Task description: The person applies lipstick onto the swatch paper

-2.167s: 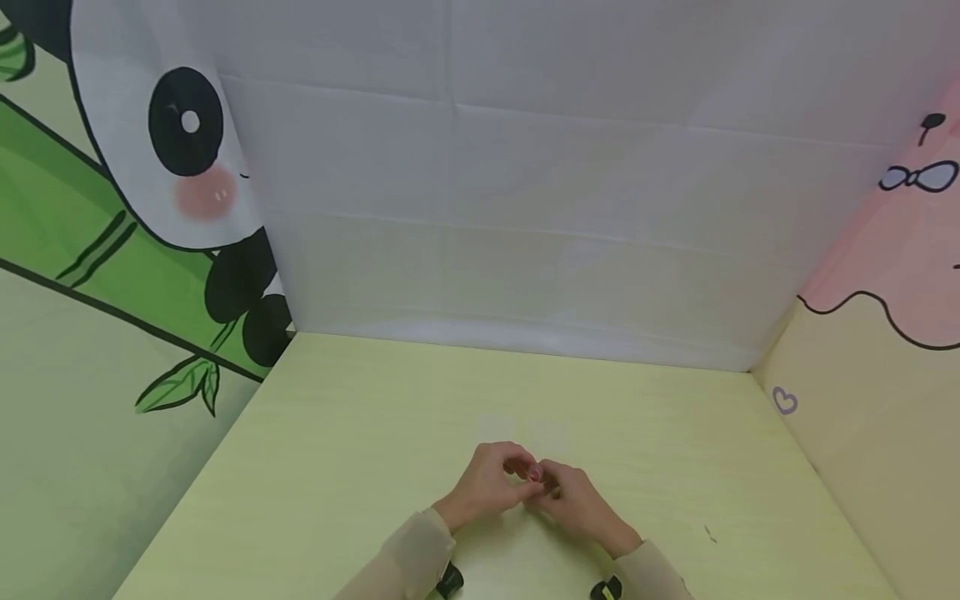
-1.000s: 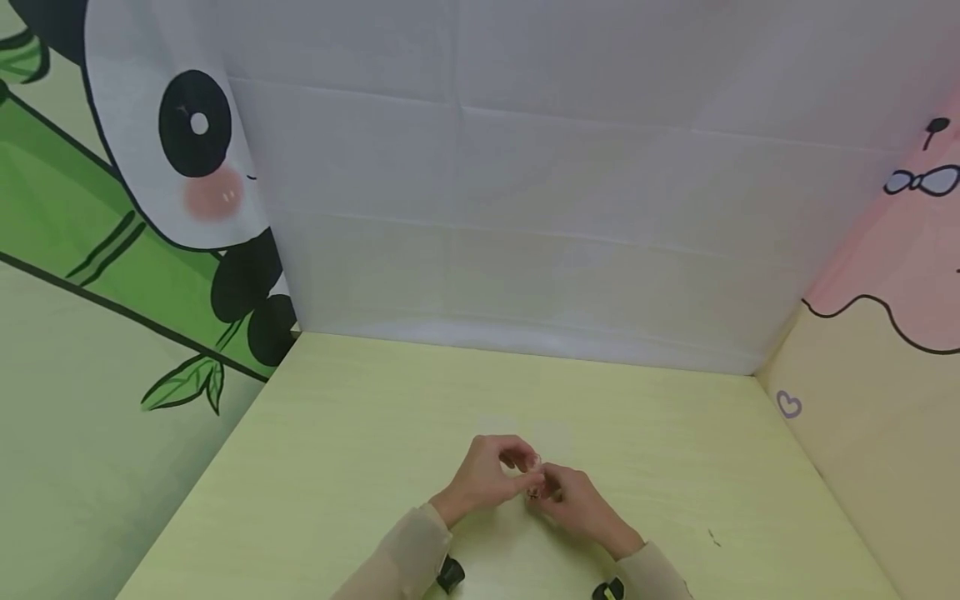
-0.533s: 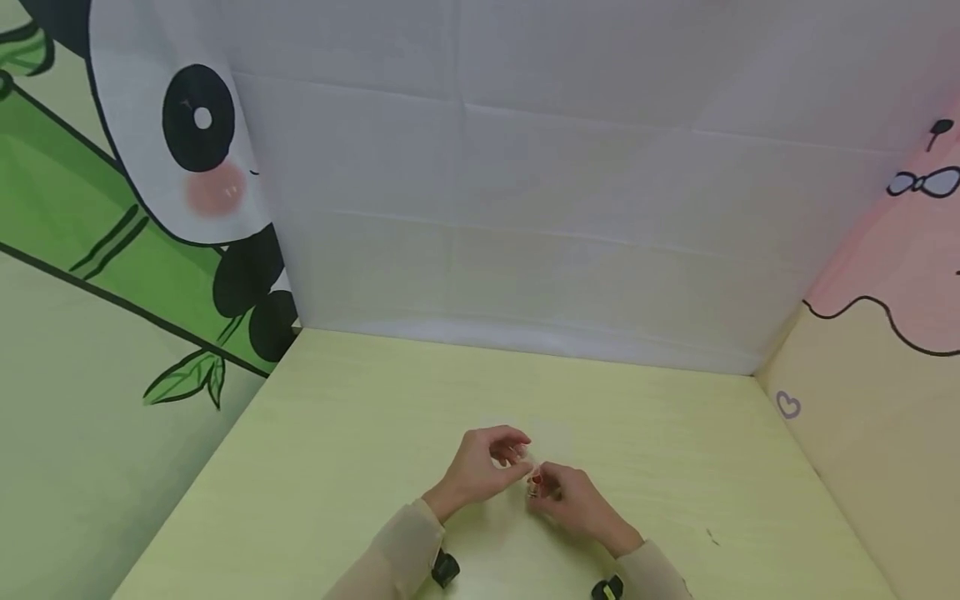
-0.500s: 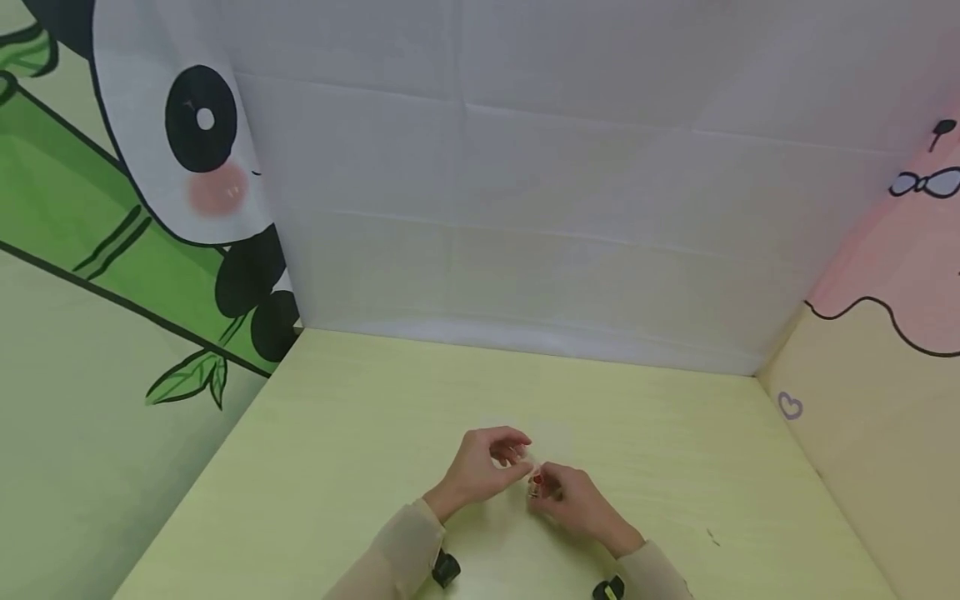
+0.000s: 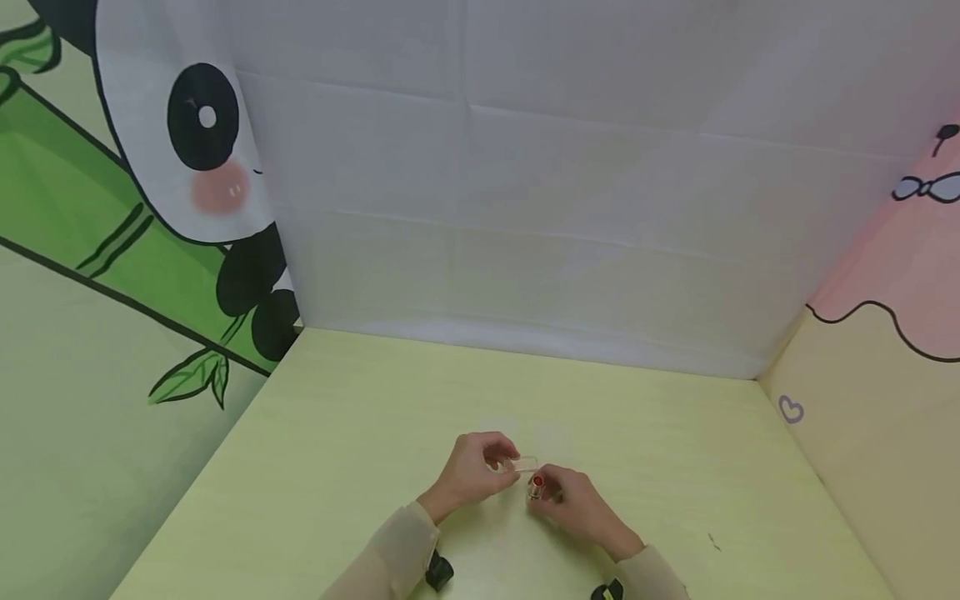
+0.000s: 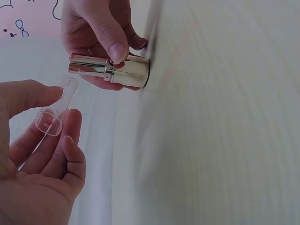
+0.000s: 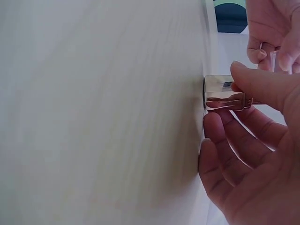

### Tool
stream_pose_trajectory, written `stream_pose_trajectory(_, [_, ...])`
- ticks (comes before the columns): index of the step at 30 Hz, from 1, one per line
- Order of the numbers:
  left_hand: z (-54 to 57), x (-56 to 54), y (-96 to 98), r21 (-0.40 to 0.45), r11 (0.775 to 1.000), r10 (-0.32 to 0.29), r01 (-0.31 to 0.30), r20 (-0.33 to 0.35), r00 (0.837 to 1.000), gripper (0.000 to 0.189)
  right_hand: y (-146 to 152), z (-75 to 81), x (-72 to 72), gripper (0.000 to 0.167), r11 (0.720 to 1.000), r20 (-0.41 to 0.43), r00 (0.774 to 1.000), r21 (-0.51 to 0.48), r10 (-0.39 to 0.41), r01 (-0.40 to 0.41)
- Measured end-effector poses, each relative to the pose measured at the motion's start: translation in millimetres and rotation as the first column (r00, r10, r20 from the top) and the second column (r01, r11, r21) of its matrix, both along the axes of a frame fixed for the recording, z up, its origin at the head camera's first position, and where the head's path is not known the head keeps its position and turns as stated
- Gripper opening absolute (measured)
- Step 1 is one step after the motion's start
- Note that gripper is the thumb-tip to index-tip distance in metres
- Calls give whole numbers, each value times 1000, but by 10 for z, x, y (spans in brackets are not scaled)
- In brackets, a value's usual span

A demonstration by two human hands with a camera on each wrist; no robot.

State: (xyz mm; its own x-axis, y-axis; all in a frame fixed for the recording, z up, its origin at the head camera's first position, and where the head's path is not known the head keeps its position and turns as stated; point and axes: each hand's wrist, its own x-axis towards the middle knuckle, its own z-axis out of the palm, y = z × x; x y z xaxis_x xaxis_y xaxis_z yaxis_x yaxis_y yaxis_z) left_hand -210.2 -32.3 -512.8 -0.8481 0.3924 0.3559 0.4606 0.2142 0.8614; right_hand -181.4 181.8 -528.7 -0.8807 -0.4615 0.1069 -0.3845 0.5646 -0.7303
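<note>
My left hand (image 5: 467,469) pinches a clear lipstick cap (image 6: 63,99) between thumb and fingers; in the head view the cap points toward the right hand. My right hand (image 5: 579,505) grips a gold lipstick tube (image 6: 133,71) around its body, thumb on top. The tube stands upright with its base at the tabletop, and red shows at its upper end in the head view. Cap and tube are apart, the cap beside and above the tube's top. In the right wrist view fingers partly cover the tube (image 7: 220,93).
The pale wooden table (image 5: 375,400) ends at a white backdrop (image 5: 525,208). A panda-print wall (image 5: 210,192) stands on the left and a pink and cream one (image 5: 885,350) on the right. A small dark mark (image 5: 713,542) shows on the table's right side.
The left hand has pulled the clear cap off the lipstick and shifted left with it. The right hand has stayed nearly in place with the tube, whose red top now shows.
</note>
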Motion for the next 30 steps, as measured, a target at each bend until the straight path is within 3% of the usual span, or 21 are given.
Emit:
stream_pose_trajectory(4, [-22, -6, 21, 28, 1000, -5, 2, 92, 996, 22, 27, 20, 5, 12, 1000, 2, 1000, -4, -5, 5])
stream_pose_trajectory(8, [-38, -14, 41, 46, 999, -5, -1, 123, 992, 37, 36, 37, -2, 12, 1000, 9, 1000, -7, -2, 2])
stream_pose_trajectory(15, [-56, -27, 56, -25, 999, 24, -24, 35, 999, 25, 48, 40, -25, 12, 1000, 1, 1000, 1, -1, 1])
stream_pose_trajectory(30, [-85, -95, 30, -100, 994, 33, -38, -47, 998, 19, 47, 51, -43, 11, 1000, -5, 1000, 7, 4, -4])
